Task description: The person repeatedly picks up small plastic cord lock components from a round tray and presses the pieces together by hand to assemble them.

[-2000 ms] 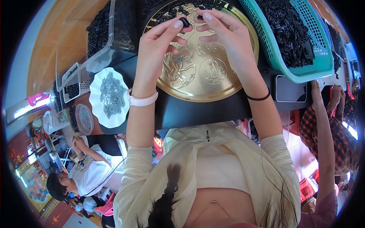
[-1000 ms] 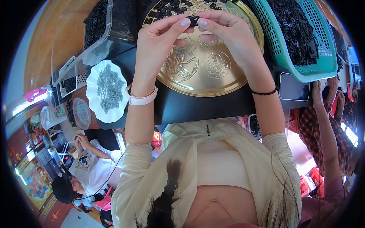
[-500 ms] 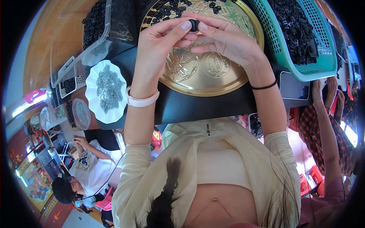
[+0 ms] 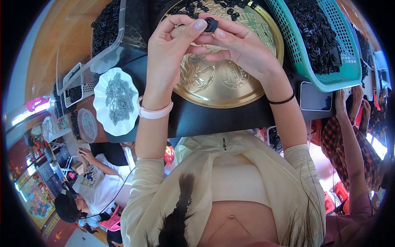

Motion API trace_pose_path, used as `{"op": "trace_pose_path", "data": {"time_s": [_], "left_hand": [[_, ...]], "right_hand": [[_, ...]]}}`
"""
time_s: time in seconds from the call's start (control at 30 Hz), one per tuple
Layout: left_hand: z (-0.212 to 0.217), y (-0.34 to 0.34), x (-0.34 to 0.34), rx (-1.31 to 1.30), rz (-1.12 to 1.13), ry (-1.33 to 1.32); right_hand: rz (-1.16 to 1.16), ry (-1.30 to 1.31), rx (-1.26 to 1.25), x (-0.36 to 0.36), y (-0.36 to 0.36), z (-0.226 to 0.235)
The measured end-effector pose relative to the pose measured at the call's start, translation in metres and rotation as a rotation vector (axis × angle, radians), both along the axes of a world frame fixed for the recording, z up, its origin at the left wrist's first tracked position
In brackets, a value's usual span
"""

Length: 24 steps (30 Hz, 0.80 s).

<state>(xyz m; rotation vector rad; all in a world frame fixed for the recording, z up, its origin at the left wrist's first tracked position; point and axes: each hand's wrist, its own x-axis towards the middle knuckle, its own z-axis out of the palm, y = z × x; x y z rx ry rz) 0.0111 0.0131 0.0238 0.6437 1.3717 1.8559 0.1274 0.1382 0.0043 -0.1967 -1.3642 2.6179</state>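
Above the gold tray (image 4: 224,103), a small black plastic piece (image 4: 211,25) with a rounded, ringed face is pinched between both hands. My left hand (image 4: 177,41) grips its left side with thumb and forefinger. From the other side, my right hand (image 4: 242,43) closes on it with thumb and fingers, the lower fingers curled loosely. More small black plastic parts (image 4: 197,7) lie scattered on the tray's far side, partly hidden behind my hands. To the left, a white scalloped dish (image 4: 98,99) carries a heap of tiny silvery parts (image 4: 119,99).
A teal basket (image 4: 329,85) full of black parts stands at the right, beside a phone (image 4: 316,96). Clear plastic bins (image 4: 122,24) with black parts are at the far left. Another person (image 4: 98,177) sits at left; a co-worker's arms (image 4: 352,123) show at right.
The black piece has turned so that its ringed face shows more. My left fingers have shifted around it, and the head view has moved slightly.
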Motion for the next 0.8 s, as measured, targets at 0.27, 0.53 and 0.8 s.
{"op": "trace_pose_path", "data": {"time_s": [0.27,0.53,0.8], "left_hand": [[0.009,-0.001,0.004,0.068,-0.039,0.001],[0.01,-0.004,0.003,0.082,-0.046,-0.029],[0.016,-0.006,0.01,0.077,-0.013,0.045]], "right_hand": [[-0.079,0.042,0.081,0.003,-0.001,0.004],[-0.227,0.099,0.302,0.002,-0.004,0.009],[-0.322,0.201,0.333,0.002,-0.009,0.004]]}}
